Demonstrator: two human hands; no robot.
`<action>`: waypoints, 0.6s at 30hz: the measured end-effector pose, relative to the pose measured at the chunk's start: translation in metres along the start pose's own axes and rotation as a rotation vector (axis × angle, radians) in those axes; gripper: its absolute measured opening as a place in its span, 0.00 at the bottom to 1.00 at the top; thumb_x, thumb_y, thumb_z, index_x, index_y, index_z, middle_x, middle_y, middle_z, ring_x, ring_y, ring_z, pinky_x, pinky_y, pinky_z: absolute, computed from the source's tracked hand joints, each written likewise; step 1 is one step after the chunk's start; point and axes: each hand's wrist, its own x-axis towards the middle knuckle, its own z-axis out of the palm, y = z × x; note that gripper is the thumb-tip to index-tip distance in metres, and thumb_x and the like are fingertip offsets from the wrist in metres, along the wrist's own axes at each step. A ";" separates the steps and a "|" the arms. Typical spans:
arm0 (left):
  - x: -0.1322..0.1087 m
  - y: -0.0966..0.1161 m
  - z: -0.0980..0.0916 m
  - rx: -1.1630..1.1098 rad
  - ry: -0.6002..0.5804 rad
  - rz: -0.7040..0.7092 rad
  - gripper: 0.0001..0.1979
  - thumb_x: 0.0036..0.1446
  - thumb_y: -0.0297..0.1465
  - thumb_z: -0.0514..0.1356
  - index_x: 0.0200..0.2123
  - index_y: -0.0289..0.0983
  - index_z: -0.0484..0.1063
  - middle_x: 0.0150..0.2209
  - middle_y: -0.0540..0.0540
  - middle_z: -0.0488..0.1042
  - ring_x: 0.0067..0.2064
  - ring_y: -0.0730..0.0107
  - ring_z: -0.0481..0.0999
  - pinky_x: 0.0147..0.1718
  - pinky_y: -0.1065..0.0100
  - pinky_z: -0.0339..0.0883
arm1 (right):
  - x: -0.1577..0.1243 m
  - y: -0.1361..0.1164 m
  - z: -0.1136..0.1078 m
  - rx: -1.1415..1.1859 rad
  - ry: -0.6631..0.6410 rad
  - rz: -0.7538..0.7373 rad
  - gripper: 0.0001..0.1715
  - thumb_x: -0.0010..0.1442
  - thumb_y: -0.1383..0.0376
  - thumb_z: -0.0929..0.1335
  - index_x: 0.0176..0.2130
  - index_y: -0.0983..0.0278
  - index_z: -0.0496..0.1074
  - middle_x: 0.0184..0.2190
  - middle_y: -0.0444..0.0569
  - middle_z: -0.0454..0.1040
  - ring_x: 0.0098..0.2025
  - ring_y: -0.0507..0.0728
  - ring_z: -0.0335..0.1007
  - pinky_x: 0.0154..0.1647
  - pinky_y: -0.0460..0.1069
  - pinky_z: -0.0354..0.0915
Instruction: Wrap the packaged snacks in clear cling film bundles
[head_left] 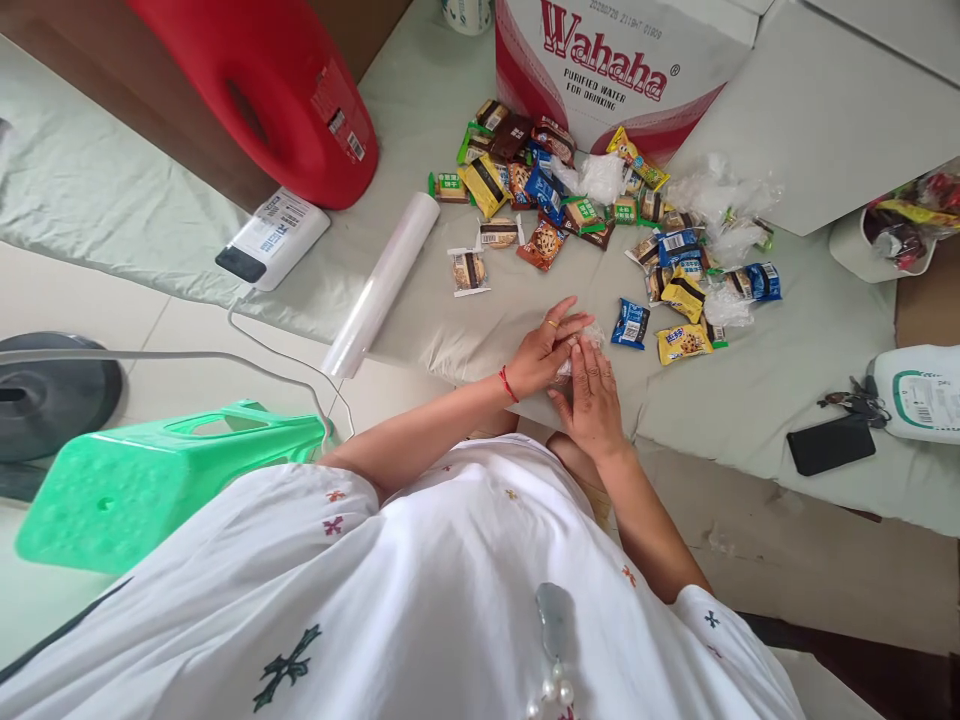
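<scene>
My left hand (pixel 545 347) and my right hand (pixel 592 397) meet at the near edge of the pale green cloth (pixel 750 390). Both press on a small packet wrapped in clear film (pixel 586 341), fingers laid over it. A red string circles my left wrist and a ring sits on one finger. A roll of clear film (pixel 382 285) lies to the left. Beyond the hands a heap of small snack packets (pixel 540 190) spreads across the cloth, with a blue packet (pixel 631 323) and a yellow cookie packet (pixel 682 343) just right of my hands.
A Wahaha water carton (pixel 607 60) stands behind the snacks. A red container (pixel 262 90) and a white device (pixel 274 238) lie at the left, a green plastic stool (pixel 150 480) on the floor. A black phone (pixel 830 445), keys and a white jug (pixel 919 390) sit at the right.
</scene>
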 end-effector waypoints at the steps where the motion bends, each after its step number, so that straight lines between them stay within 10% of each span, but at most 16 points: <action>1: 0.001 -0.001 -0.003 -0.072 0.003 0.005 0.36 0.70 0.42 0.55 0.76 0.44 0.47 0.72 0.38 0.63 0.71 0.59 0.67 0.71 0.51 0.55 | 0.001 -0.002 0.003 -0.021 0.001 0.008 0.40 0.74 0.57 0.60 0.77 0.68 0.47 0.76 0.63 0.53 0.79 0.65 0.41 0.76 0.67 0.50; 4: 0.002 0.000 -0.012 -0.207 -0.044 0.019 0.45 0.66 0.39 0.59 0.77 0.51 0.36 0.79 0.39 0.45 0.67 0.58 0.72 0.70 0.50 0.56 | 0.002 -0.003 0.005 -0.065 0.006 0.034 0.36 0.75 0.61 0.59 0.76 0.65 0.50 0.75 0.60 0.56 0.78 0.62 0.45 0.76 0.67 0.48; 10: 0.012 0.013 -0.027 -0.257 -0.285 -0.067 0.47 0.57 0.38 0.66 0.76 0.48 0.48 0.72 0.38 0.64 0.68 0.51 0.70 0.67 0.49 0.62 | 0.019 0.006 -0.005 0.019 0.028 0.107 0.33 0.72 0.60 0.63 0.71 0.67 0.61 0.69 0.65 0.64 0.74 0.67 0.54 0.74 0.69 0.54; 15: 0.023 0.019 -0.051 -0.324 0.062 -0.119 0.41 0.58 0.51 0.64 0.70 0.43 0.58 0.71 0.35 0.63 0.68 0.53 0.70 0.66 0.50 0.63 | 0.033 0.021 -0.027 0.471 0.193 0.273 0.26 0.69 0.55 0.67 0.64 0.56 0.69 0.64 0.56 0.72 0.66 0.64 0.68 0.68 0.65 0.65; 18: 0.015 0.026 -0.051 -0.348 0.022 -0.223 0.40 0.55 0.57 0.66 0.64 0.42 0.66 0.66 0.35 0.70 0.66 0.52 0.72 0.62 0.51 0.68 | 0.035 0.016 -0.032 0.866 0.272 0.457 0.32 0.68 0.46 0.68 0.64 0.56 0.66 0.59 0.54 0.76 0.60 0.61 0.74 0.64 0.61 0.70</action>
